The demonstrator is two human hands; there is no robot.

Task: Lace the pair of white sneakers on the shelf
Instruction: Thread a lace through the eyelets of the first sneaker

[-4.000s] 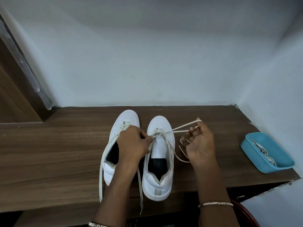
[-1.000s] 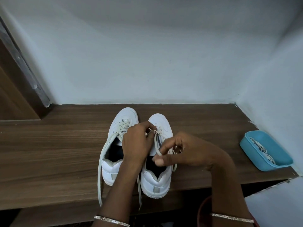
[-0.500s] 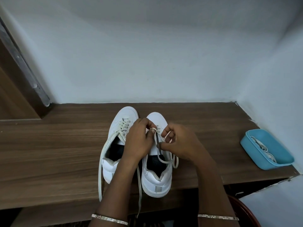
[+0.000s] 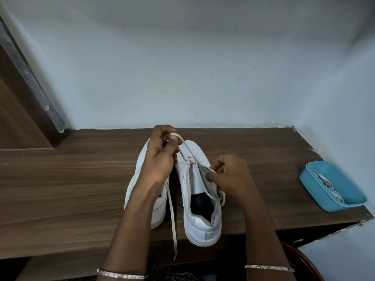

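Head view: two white sneakers stand side by side, toes to the wall, at the front middle of the wooden shelf. The left sneaker is mostly hidden under a forearm; the right sneaker is laced only at its eyelets nearest the toe, its tongue bare. The left hand pinches the lace between thumb and forefinger, taut above the toe. The right hand pinches the other strand at the right eyelet row, fingers curled. One loose lace end hangs over the shelf edge. One blue tray holding laces sits far right. Half a second ago the left hand sat low at the eyelets — now it is raised toward the wall.
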